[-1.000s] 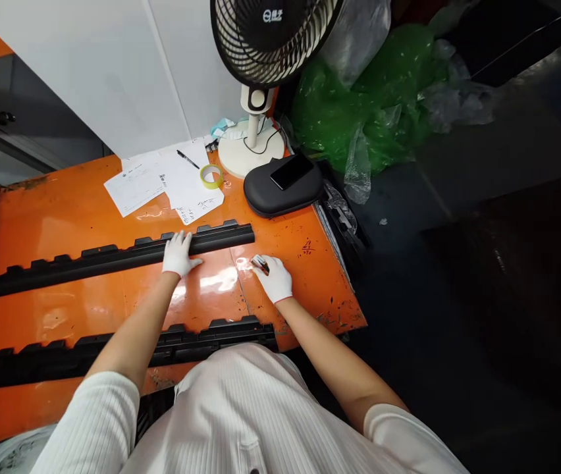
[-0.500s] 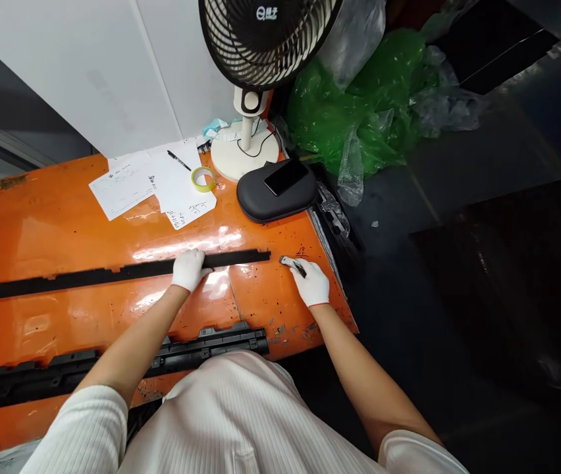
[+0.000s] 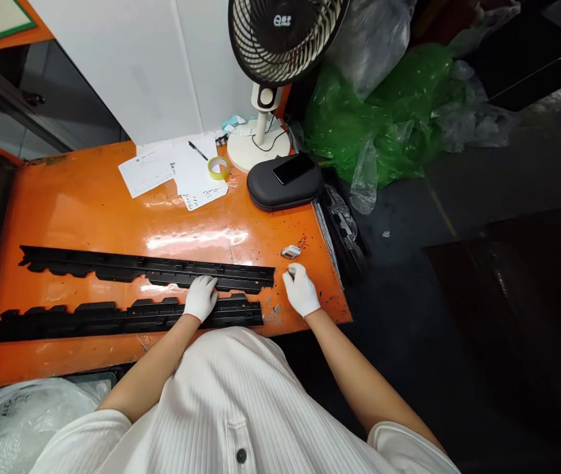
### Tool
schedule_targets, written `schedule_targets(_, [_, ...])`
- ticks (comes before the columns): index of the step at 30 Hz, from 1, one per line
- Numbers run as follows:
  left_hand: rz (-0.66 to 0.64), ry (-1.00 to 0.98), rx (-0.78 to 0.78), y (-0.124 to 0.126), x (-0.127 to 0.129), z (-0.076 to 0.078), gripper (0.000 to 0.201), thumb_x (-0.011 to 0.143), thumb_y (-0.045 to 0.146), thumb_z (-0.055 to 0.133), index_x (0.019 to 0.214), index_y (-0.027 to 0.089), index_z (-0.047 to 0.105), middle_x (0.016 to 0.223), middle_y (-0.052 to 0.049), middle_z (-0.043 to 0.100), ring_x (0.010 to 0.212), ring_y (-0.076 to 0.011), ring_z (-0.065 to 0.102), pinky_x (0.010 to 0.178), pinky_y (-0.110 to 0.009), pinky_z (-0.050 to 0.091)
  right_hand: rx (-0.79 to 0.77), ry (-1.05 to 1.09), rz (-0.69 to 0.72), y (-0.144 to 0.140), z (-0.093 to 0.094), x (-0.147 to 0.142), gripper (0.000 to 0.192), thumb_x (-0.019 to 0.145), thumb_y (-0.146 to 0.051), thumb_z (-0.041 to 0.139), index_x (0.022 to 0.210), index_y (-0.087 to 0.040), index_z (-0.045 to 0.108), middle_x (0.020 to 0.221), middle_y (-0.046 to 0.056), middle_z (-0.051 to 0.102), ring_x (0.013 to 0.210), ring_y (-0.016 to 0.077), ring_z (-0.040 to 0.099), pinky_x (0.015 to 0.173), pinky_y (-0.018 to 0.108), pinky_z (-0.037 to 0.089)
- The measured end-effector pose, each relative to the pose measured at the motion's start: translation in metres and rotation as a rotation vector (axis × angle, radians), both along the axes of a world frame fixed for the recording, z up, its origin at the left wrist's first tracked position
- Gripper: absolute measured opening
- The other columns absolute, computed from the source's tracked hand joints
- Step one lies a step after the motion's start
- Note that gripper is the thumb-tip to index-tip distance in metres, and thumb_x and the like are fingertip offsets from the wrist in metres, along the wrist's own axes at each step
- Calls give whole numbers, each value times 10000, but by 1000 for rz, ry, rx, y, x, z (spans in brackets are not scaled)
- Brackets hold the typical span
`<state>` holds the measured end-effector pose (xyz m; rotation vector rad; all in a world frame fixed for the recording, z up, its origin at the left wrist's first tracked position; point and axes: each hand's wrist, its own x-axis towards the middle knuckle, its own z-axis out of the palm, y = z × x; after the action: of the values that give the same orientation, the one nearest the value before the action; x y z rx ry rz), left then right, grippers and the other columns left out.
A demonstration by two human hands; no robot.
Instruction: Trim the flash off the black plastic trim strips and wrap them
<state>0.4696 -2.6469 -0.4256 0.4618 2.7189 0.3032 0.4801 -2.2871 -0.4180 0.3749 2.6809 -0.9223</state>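
Observation:
A long black plastic strip [image 3: 127, 266] lies across the orange tabletop, its ribbed, notched side showing. My left hand [image 3: 202, 297], in a white glove, grips its near edge towards the right end. Just beyond that end is my right hand [image 3: 302, 291], also gloved. Its fingers are pinched together; whatever may be between them is too small to make out. A small silvery hand tool [image 3: 291, 251] rests on the table above my right hand, apart from it. Closer to my body lies a second black plastic strip [image 3: 107, 318], partly behind my left hand.
Papers [image 3: 155, 172], a pen [image 3: 198, 151] and a yellow tape roll [image 3: 218, 168] lie at the back. A fan [image 3: 259, 151] stands beside a black case [image 3: 285, 191] with a phone [image 3: 293, 169] on it. Green plastic bags [image 3: 384, 118] sit beyond the table's right edge.
The small tool has left my right hand and lies on the table. The far strip has been turned over and drawn nearer, with my left hand still on it. The view has shifted.

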Motion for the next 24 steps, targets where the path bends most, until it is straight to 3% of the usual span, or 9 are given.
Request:
schedule_targets(3, [43, -2, 28, -3, 25, -13, 610, 1018, 341, 621, 1606, 181, 585, 1640, -188, 575, 1580, -387, 461, 1321, -576, 367, -46, -68, 167, -10, -9, 30, 290, 1104, -335, 473, 1289, -229, 669, 1157, 103, 792, 1076, 271, 750, 923, 356, 565])
schedule_targets(7, [29, -63, 36, -10, 44, -30, 810, 997, 405, 681, 1722, 164, 411, 1804, -217, 350, 1699, -394, 286, 1355, -583, 307, -33, -109, 313, -13, -21, 49, 271, 1117, -282, 481, 1074, -226, 743, 1084, 112, 778, 1037, 238, 720, 984, 356, 552])
schedule_targets(13, [19, -86, 15, -14, 49, -34, 840, 1011, 417, 673, 1749, 167, 359, 1833, -223, 271, 1715, -390, 245, 1355, -604, 294, 36, -130, 390, -14, -33, 43, 278, 1119, -464, 628, 1101, -207, 734, 1154, 69, 751, 1032, 209, 701, 998, 421, 585])
schedule_targets(18, [24, -83, 10, -14, 51, -35, 869, 1001, 432, 697, 1758, 188, 347, 1838, -216, 262, 1716, -388, 243, 1355, -594, 300, 111, -143, 410, -7, -31, 39, 340, 1173, -284, 439, 1040, -164, 728, 1058, 93, 754, 990, 200, 700, 968, 352, 548])
schedule_targets(24, [30, -92, 14, -15, 52, -36, 877, 999, 443, 704, 1759, 193, 346, 1841, -214, 250, 1718, -394, 231, 1356, -601, 292, 181, -137, 436, -4, -19, 42, 391, 1169, -262, 363, 1162, -197, 748, 1221, 117, 768, 1157, 215, 673, 1014, 302, 465])
